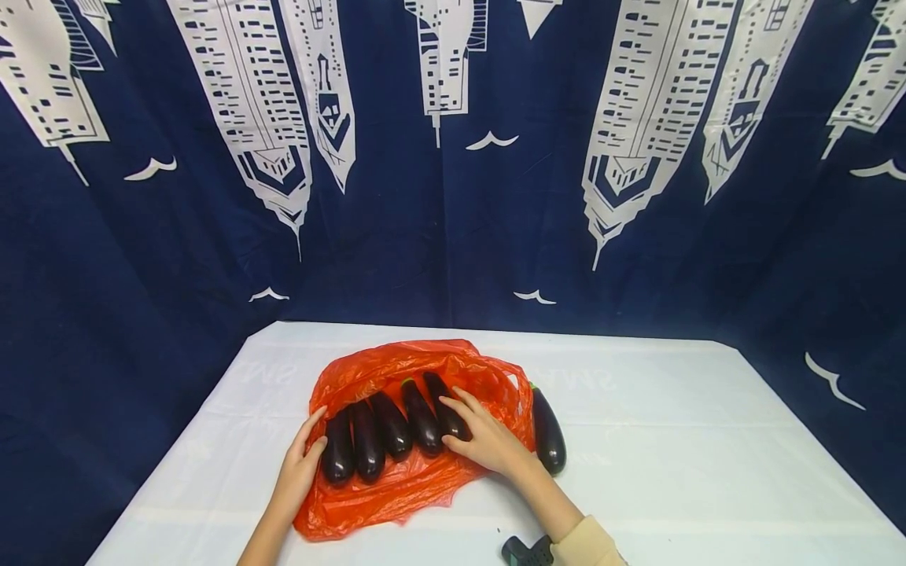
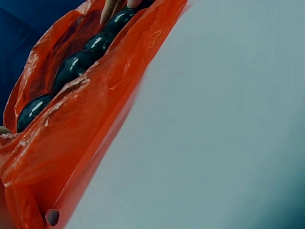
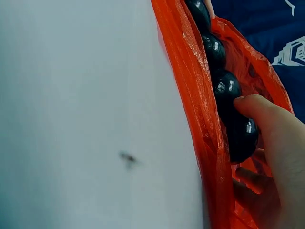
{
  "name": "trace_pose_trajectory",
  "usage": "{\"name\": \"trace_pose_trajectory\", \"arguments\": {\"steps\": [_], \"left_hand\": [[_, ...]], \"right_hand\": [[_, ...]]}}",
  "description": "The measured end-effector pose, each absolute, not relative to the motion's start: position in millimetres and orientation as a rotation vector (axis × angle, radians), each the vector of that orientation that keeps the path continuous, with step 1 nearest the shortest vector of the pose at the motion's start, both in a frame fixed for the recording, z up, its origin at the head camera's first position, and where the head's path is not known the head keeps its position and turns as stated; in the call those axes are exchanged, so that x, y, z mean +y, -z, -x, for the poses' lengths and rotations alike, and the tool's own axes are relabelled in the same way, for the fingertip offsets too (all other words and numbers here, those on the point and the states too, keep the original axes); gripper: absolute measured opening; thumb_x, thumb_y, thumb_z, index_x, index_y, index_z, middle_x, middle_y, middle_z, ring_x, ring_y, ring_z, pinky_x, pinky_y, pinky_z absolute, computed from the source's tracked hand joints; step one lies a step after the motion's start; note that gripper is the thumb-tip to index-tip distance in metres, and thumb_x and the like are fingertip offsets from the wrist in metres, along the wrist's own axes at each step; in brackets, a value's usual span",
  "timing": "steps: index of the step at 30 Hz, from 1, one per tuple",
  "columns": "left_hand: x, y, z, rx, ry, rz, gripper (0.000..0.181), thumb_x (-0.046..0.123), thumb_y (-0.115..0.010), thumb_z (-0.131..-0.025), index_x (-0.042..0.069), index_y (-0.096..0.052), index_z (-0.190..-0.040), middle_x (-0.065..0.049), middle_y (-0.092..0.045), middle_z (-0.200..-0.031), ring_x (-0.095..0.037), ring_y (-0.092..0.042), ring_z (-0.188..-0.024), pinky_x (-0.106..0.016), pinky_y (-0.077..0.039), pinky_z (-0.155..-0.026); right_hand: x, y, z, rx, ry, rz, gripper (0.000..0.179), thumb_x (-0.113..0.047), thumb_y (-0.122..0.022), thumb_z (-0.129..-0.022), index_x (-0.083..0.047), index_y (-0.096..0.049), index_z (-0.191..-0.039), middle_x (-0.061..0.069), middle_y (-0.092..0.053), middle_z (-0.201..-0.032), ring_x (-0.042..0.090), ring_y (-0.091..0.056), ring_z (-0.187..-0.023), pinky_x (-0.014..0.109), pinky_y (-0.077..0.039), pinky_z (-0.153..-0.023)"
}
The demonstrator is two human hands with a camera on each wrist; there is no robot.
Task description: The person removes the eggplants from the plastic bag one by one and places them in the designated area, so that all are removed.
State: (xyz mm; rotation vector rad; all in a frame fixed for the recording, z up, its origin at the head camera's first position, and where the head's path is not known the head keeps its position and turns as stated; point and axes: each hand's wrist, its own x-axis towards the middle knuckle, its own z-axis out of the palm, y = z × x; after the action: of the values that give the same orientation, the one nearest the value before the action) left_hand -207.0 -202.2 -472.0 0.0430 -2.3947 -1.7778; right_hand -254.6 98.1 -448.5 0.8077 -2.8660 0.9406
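Several dark purple eggplants (image 1: 366,442) lie side by side in a row inside an opened red plastic bag (image 1: 396,503) on the table. My right hand (image 1: 488,440) is at the right end of the row, thumb and fingers around the rightmost eggplant (image 1: 437,389). In the right wrist view its thumb presses on the glossy skin, and the other fingers are partly hidden behind. At the bag's left side, my left hand (image 1: 300,464) rests with relaxed fingers along the red plastic, beside the leftmost eggplant (image 1: 338,452). Little of this hand shows in the left wrist view.
One more eggplant (image 1: 548,432) lies outside the bag, just past its right side. The white-covered table (image 1: 672,456) extends to both sides. A dark blue curtain with white buildings (image 1: 446,236) hangs behind it. Near the right sleeve sits a dark grey object (image 1: 520,553).
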Motion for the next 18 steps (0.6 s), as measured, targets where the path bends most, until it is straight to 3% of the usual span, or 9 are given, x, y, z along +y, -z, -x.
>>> {"name": "trace_pose_trajectory", "arguments": {"steps": [18], "left_hand": [[-202.7, 472.5, 205.9, -2.388, 1.764, -0.016, 0.046, 0.012, -0.041, -0.094, 0.014, -0.032, -0.14, -0.016, -0.026, -0.148, -0.035, -0.017, -0.137, -0.061, -0.014, -0.108]], "right_hand": [[94.8, 453.5, 253.7, -2.858, -0.973, -0.796, 0.052, -0.038, -0.058, -0.083, -0.026, -0.045, -0.132, 0.0, -0.03, -0.147, 0.029, -0.04, -0.128, 0.054, -0.04, -0.097]]}}
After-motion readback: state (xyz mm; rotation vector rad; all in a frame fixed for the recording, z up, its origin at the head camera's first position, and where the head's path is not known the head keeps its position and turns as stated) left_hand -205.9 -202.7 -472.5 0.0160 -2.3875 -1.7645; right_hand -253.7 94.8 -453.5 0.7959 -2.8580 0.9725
